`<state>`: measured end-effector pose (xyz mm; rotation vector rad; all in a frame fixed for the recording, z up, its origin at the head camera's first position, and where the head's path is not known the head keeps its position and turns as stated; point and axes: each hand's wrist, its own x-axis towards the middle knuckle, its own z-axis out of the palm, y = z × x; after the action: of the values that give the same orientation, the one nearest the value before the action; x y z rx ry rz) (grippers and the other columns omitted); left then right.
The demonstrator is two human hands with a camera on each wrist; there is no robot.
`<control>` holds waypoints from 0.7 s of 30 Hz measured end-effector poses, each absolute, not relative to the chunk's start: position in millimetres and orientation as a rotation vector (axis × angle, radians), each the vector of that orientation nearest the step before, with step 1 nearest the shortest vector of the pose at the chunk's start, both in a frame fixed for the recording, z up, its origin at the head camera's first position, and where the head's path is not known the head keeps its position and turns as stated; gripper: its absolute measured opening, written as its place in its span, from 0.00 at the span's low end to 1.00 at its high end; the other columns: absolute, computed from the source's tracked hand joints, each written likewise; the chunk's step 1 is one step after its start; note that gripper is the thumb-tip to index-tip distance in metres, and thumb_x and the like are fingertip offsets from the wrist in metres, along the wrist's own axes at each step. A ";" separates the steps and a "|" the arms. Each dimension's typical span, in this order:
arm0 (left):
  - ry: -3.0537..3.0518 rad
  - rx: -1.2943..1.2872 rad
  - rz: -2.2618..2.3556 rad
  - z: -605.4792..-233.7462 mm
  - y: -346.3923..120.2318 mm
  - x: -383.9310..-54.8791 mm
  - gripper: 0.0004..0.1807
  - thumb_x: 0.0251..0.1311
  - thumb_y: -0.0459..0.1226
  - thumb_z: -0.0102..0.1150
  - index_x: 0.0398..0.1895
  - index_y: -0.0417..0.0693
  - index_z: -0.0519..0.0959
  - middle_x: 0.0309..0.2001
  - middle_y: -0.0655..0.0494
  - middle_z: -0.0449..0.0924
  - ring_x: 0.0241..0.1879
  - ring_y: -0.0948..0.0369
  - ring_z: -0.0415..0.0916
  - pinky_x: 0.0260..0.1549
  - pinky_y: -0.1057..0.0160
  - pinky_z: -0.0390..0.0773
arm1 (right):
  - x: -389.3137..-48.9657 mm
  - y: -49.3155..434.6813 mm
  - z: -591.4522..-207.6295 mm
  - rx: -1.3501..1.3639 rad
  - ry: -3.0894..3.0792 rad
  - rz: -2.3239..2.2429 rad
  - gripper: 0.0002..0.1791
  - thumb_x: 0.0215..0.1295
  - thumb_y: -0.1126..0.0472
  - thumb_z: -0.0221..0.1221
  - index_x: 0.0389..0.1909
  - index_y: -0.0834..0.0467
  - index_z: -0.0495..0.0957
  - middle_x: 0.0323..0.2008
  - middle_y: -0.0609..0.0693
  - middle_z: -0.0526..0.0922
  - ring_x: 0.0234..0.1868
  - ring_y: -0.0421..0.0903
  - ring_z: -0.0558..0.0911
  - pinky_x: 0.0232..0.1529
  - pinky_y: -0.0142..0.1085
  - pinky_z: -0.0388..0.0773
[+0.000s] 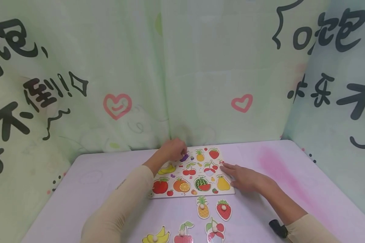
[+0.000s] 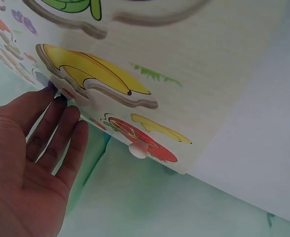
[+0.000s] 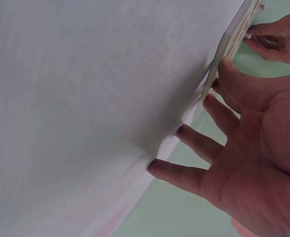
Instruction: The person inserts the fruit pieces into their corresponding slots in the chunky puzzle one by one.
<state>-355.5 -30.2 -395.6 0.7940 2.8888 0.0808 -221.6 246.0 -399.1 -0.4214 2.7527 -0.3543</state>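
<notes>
A wooden fruit puzzle board (image 1: 176, 170) lies flat toward the back of the table. At its back edge my left hand (image 1: 174, 149) pinches the small pale knob (image 3: 248, 35) of a purple fruit puzzle piece (image 1: 184, 157), mostly hidden by the fingers. In the left wrist view this hand (image 2: 31, 148) is beside the banana-shaped recess (image 2: 88, 71). My right hand (image 1: 246, 177) rests at the board's right edge. In the right wrist view its fingers (image 3: 184, 177) are spread and fairly straight, touching the board's edge and the tabletop.
Loose knobbed pieces lie in front of the board: a pineapple (image 1: 203, 207), a strawberry (image 1: 223, 210), bananas (image 1: 156, 236), cherries (image 1: 183, 238) and a red-and-white fruit piece (image 1: 215, 231). A red piece with a knob (image 2: 137, 148) sits at a board corner. A printed curtain (image 1: 200, 84) hangs behind the table.
</notes>
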 end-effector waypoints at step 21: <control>2.902 0.893 0.045 -398.2 -41.2 -343.5 0.13 0.66 0.45 0.70 0.52 0.61 0.88 0.46 0.61 0.86 0.44 0.63 0.79 0.46 0.62 0.81 | -223.5 246.1 -402.2 -0.410 2.758 -0.365 0.39 0.69 0.60 0.65 0.80 0.53 0.63 0.80 0.58 0.60 0.78 0.68 0.62 0.68 0.65 0.70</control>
<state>-343.5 -41.2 -398.2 0.8929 2.9018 0.0453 -223.5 246.1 -402.2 -0.4104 2.7580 -0.3652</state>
